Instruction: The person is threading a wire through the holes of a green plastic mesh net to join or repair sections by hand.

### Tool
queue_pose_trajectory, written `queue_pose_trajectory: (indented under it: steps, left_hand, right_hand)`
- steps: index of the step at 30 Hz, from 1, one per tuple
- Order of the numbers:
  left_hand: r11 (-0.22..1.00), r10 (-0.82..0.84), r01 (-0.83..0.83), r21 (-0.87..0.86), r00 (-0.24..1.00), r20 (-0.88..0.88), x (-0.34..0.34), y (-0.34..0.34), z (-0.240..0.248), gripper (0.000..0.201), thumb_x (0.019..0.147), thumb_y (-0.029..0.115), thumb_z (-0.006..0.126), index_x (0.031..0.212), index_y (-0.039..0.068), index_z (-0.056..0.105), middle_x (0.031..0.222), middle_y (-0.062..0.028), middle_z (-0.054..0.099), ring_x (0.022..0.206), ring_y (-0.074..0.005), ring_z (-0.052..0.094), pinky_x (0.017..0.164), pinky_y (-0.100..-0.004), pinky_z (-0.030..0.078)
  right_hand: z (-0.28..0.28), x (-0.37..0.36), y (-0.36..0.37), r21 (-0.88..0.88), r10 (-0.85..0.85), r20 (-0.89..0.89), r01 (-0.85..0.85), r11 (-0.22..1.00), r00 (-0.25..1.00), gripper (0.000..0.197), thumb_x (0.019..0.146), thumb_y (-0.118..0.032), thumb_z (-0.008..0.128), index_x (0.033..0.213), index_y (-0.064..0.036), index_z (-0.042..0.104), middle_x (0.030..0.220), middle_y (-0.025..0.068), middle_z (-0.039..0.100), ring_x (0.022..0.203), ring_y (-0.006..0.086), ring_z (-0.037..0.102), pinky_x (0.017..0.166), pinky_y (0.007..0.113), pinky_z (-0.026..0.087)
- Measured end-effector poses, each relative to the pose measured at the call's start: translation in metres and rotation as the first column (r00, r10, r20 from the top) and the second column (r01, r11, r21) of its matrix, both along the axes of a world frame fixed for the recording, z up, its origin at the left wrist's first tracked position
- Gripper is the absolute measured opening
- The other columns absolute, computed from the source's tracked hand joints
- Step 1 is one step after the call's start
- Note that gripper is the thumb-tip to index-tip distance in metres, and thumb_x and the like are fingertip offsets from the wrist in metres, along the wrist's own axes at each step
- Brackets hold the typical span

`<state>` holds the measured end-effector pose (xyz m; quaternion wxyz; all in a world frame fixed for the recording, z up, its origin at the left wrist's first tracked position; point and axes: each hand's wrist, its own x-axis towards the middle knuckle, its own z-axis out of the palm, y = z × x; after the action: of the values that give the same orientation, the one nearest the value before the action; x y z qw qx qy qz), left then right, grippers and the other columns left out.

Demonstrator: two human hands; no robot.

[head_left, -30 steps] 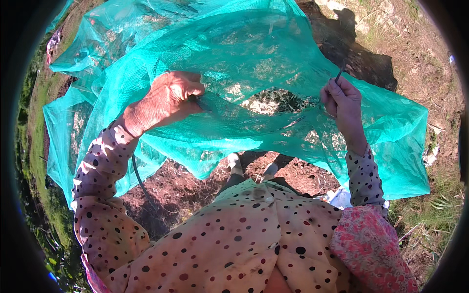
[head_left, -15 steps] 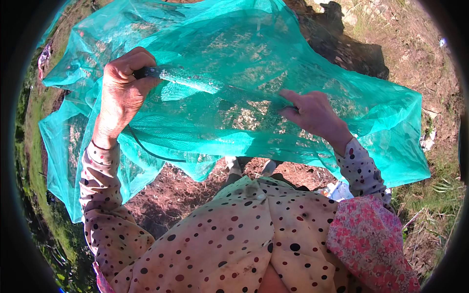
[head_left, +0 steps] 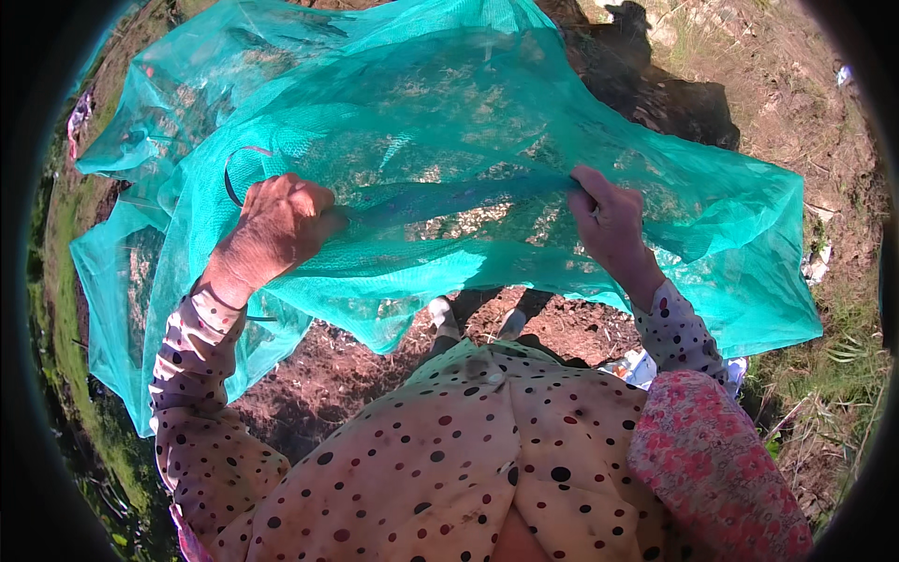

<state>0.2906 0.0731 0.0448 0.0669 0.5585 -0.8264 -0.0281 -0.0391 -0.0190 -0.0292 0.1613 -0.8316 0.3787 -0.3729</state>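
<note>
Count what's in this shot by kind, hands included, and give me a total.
Teal net: 1
Hands: 2, left hand and right hand, each with a grip on the net
Dark cord loop: 1
Shoes: 2
Total: 6

Bare brown soil (head_left: 337, 375), grass patches (head_left: 843, 375), white litter scraps (head_left: 815, 267) lying on it

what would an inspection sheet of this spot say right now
surface: bare brown soil, grass at the edges
job's things: green net held up and spread, folds bunched between the hands
clutter: white scraps on the ground at right
hands: left hand and right hand each grip the net
cables: thin dark cord looped by the left hand
surroundings: outdoors, sunlit, dark shadow on the dirt
</note>
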Motion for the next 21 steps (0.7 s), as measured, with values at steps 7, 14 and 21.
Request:
queue_pose_trajectory:
  steps: [7,14,21]
  left_hand:
    - [0.978,0.031,-0.01,-0.209,0.995,0.098,-0.03,-0.022,-0.01,0.045,0.068,-0.001,0.058,0.111,0.012,0.052,0.076,-0.0042,0.056,0.068,-0.0223,0.055,0.054,-0.0328,0.046]
    - [0.937,-0.031,0.099,-0.334,0.978,0.205,-0.023,-0.043,-0.014,0.033,0.064,0.006,0.054,0.096,0.011,0.058,0.069,-0.0041,0.047,0.066,-0.0206,0.052,0.053,-0.0323,0.046]
    - [0.944,0.004,-0.085,-0.319,0.969,-0.246,-0.032,-0.063,0.045,0.007,0.065,0.002,0.055,0.071,0.004,0.055,0.072,-0.0074,0.049,0.066,-0.0241,0.051,0.056,-0.0317,0.042]
  right_hand:
    - [0.003,-0.012,0.005,-0.015,0.047,0.034,-0.047,0.999,0.998,0.017,0.071,0.001,0.061,0.087,-0.0052,0.058,0.059,0.0106,0.054,0.044,0.0231,0.052,0.042,0.03,0.04]
    - [0.004,-0.017,0.012,0.042,0.11,0.035,-0.112,0.993,0.993,0.016,0.071,0.001,0.061,0.086,-0.0044,0.057,0.056,0.0109,0.052,0.044,0.0223,0.052,0.042,0.03,0.04]
    - [0.005,-0.007,-0.001,0.26,0.161,-0.187,-0.11,0.959,0.969,0.008,0.075,-0.011,0.06,0.078,-0.0066,0.055,0.057,0.0133,0.054,0.048,0.0292,0.054,0.044,0.037,0.04]
